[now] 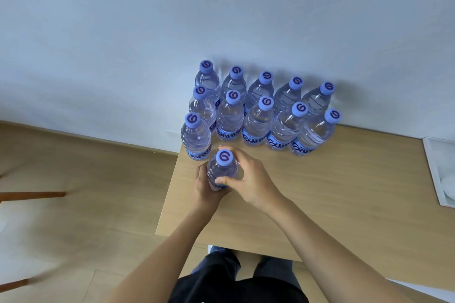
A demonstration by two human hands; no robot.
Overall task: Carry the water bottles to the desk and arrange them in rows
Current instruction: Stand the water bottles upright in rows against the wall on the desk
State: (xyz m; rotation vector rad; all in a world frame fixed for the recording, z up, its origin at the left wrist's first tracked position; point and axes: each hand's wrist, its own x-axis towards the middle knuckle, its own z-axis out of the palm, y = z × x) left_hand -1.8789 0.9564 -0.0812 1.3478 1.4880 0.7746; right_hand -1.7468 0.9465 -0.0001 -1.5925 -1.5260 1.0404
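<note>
Centrally in the frame, both hands clasp one upright water bottle point(222, 172) over the desk point(332, 192): left hand point(205, 188) curled round its body, right hand point(248, 177) wrapped opposite. Eleven bottles point(258, 115) stand in rows just behind, near the wall point(147, 32).
</note>
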